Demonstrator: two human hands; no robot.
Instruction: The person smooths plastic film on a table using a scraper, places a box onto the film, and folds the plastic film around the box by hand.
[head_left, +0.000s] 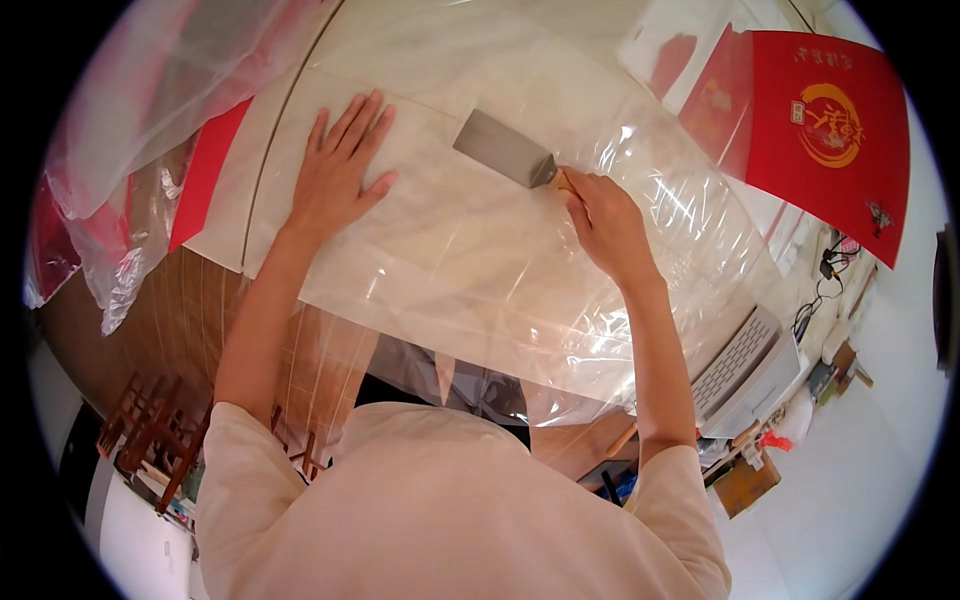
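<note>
most of the scraper handle (pixel 566 184) is hidden inside my right fingers (pixel 603 192), whose tips i can't fully see. glare whites out patches of the clear sheet (pixel 480 270) right of centre, so i can't make out the worktop (pixel 222 225) beneath them. the small lettering on the red panel (pixel 870 130), upper right, is too tiny to read. the round border crops the plastic bags (pixel 170 80) at upper left and a dark object (pixel 944 300) at far right. my shirt (pixel 450 500) runs off the bottom.
</note>
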